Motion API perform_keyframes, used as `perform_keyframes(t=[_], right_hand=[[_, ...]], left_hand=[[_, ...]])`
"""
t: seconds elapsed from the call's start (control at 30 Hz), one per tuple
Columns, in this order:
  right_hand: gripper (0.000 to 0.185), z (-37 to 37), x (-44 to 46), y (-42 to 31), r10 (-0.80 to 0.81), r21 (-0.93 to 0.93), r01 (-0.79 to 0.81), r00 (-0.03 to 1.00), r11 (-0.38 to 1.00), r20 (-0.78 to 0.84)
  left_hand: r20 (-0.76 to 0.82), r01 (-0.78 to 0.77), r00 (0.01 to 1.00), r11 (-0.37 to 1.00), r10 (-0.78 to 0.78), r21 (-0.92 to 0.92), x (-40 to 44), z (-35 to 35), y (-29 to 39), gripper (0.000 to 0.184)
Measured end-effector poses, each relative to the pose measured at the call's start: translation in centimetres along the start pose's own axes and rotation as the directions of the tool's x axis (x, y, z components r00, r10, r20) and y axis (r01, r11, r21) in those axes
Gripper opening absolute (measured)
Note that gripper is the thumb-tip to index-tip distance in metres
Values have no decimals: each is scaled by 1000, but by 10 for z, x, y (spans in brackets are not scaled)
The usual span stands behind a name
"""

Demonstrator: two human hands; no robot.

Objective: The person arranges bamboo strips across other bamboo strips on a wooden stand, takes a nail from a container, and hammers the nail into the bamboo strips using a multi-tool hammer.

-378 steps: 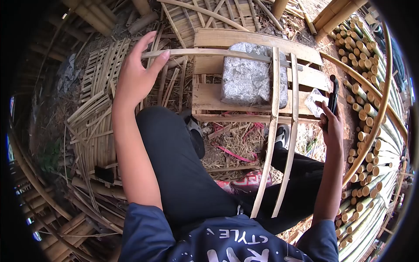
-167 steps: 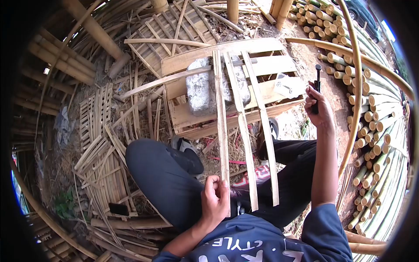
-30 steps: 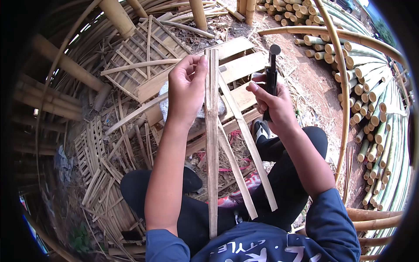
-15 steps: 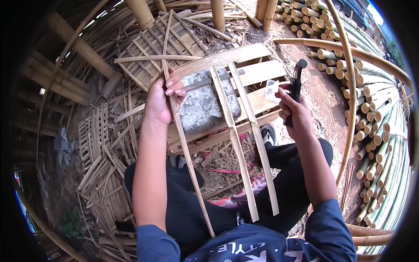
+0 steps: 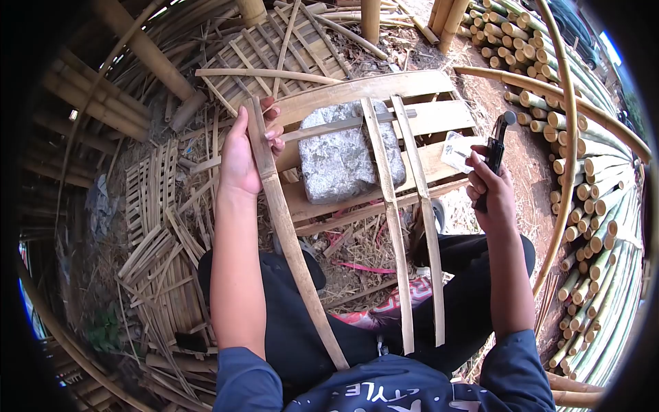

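Observation:
My left hand [image 5: 240, 154] grips the upper end of a bamboo slat [image 5: 292, 237], thumb on one side and fingers on the other. Its lower end slants down to my lap. On the right, my right hand [image 5: 493, 189] is closed around the black handle of a hammer [image 5: 495, 152], its round dark face pointing up. Between my hands a grey stone block [image 5: 333, 161] rests on a low slatted bench [image 5: 384, 86]. A crosswise strip [image 5: 322, 129] lies over the stone, and two more slats [image 5: 392, 226] [image 5: 427, 220] cross it and run toward my lap.
A clear plastic packet [image 5: 458, 151] lies at the bench's right end. Cut bamboo poles [image 5: 583, 165] are stacked at the right, behind a curved pole [image 5: 571, 137]. Slatted panels [image 5: 274, 55] and loose strips [image 5: 161, 261] cover the ground at the back and left.
The slat in my left hand has turned, so its broad face now shows. My right hand has shifted slightly right and lower with the hammer. The whole view has shifted a little.

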State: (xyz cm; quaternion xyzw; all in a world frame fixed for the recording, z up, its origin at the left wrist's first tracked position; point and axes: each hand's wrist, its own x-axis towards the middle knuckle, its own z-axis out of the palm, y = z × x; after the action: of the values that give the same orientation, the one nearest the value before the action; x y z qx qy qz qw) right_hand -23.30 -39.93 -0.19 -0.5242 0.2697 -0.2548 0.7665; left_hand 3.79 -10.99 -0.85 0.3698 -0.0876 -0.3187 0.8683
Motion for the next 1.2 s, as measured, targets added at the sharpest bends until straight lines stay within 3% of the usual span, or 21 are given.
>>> perform_keyframes(t=[0.03, 0.23, 0.43, 0.53, 0.63, 1.2], right_hand=[[32, 0, 0, 0, -2, -5, 2, 1000, 1000, -6], [31, -13, 1, 4, 4, -8, -4, 1000, 1000, -18], [29, -20, 1, 6, 4, 9, -4, 999, 1000, -36], [28, -21, 1, 7, 7, 21, -6, 999, 1000, -41], [28, -23, 3, 9, 14, 25, -13, 999, 1000, -48], [30, -11, 1, 10, 29, -28, -31, 998, 999, -64]], left_hand=[[-71, -8, 997, 1000, 10, 29, -2, 5, 0, 50], [173, 76, 983, 991, -56, -112, 1, -5, 2, 54], [73, 68, 996, 990, -59, -124, -7, 12, -1, 51], [231, 136, 969, 965, -83, -224, 0, -2, -3, 49], [151, 164, 980, 950, -127, -265, 0, -4, -3, 48], [140, 178, 980, 931, -139, -318, -1, -8, -3, 39]])
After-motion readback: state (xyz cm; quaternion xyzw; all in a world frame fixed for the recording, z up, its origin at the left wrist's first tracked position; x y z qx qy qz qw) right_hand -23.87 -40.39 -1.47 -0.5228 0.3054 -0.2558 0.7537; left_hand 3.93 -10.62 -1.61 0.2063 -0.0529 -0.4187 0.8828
